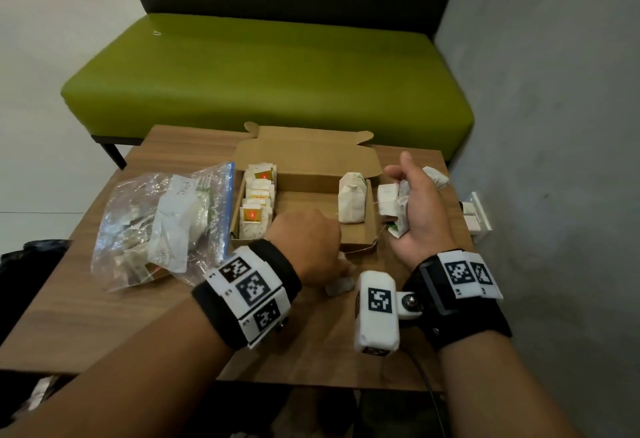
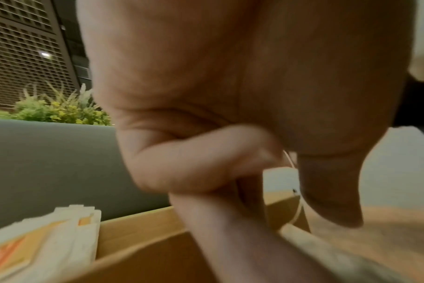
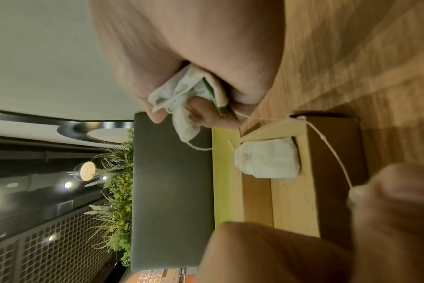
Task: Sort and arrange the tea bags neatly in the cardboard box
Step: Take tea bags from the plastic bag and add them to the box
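A person's two hands work over an open cardboard box (image 1: 356, 242) that sits toward the far edge of a wooden surface (image 1: 104, 316), its lid flap standing up at the back. The right hand (image 1: 420, 216), palm up just beside the box's right wall, has its fingers curled round a crumpled bunch of white tea bags (image 1: 393, 203); the right wrist view shows the same bundle (image 3: 182, 99) clamped in that grip, a green-edged tag among the paper and a thin string (image 3: 327, 141) trailing from it across the corner of the box. The left hand (image 1: 311, 254) is lowered at the box's near wall, knuckles up, fingertips down on a small white tea bag (image 1: 337, 287) lying on the surface just outside the box. In the blurred left wrist view its fingers (image 2: 201, 159) are curled inward, with a pale string running down beside the thumb; whether that grip is closed on the string or on the bag cannot be told. Inside the box, a row of paper-wrapped tea bags with orange-red labels (image 1: 256, 202) stands along the left end, and a plain white stack of tea bags (image 1: 353, 198) stands upright at the right end; the middle of the box floor lies bare between them. A clear zip bag (image 1: 162, 226) holding more sachets lies at the left of the box, touching its left wall. A green bench (image 1: 270, 74) runs behind the surface's far edge.
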Tool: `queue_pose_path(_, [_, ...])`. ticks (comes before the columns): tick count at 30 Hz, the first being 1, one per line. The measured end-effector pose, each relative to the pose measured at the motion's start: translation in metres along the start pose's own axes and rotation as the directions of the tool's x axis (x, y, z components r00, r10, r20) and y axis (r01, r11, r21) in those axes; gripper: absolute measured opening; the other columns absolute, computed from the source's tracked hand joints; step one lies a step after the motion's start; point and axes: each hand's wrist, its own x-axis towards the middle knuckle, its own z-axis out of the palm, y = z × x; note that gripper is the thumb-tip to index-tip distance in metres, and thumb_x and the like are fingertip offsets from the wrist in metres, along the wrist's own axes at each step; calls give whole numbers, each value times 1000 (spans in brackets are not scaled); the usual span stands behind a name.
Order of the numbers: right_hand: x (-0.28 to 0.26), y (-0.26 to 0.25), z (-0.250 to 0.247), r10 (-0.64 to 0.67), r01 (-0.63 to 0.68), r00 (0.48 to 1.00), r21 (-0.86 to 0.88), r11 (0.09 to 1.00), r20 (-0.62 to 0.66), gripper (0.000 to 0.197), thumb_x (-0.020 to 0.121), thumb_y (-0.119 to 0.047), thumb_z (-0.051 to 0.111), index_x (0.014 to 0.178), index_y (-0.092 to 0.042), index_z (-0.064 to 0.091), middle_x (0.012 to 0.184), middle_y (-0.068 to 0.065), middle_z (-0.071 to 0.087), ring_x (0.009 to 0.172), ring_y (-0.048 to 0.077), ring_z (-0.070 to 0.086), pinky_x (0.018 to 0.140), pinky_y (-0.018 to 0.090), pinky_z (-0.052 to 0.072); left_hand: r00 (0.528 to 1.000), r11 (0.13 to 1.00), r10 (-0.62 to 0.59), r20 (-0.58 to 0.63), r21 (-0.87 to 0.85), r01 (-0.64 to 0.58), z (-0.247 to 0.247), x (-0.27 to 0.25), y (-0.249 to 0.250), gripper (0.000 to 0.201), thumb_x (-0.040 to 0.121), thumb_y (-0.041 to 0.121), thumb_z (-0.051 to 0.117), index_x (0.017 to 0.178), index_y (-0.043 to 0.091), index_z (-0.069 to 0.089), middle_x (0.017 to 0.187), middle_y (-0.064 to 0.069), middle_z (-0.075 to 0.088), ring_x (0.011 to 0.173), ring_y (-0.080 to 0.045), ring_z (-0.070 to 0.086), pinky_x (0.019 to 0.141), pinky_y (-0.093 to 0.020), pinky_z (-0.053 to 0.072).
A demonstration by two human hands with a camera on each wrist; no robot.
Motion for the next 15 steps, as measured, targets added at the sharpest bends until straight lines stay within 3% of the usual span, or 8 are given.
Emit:
queue_pose_path(4, [-4,2,9,-24,25,999,-27,999,36,30,93,-42,68,79,-15,64,80,4,65,77,20,68,72,37,54,1000,1000,8,-11,21,-7,7,-8,6,41,93,52,54,105,14,62,82,-1,50,80,-18,54,70,-30,47])
queue_pose_path(6, [-6,2,13,-33,34,998,-28,999,51,30,94,-40,66,79,-15,63,74,1,66,72,18,68,67,34,55,1000,1000,12,-22,4,-12,9,-11,7,36,94,46,55,108,13,61,86,-2,51,81,-18,54,71,-30,48])
queue_pose_path(12, [-9,5,17,-23,27,998,-75,997,65,31,95,-41,66,79,-15,63,79,1,66,79,19,66,64,32,54,1000,988,10,19,-153,-7,13,-10,0,25,96,35,56,108,13,57,83,0,47,81,-19,53,74,-32,51])
queue_pose_path(15, [-13,5,20,3,3,996,-73,997,84,32,95,-43,64,79,-16,63,80,2,65,76,20,64,56,29,53,998,973,22,54,-230,-9,15,-8,-7,19,95,36,58,98,16,57,88,-1,58,82,-19,57,79,-34,56])
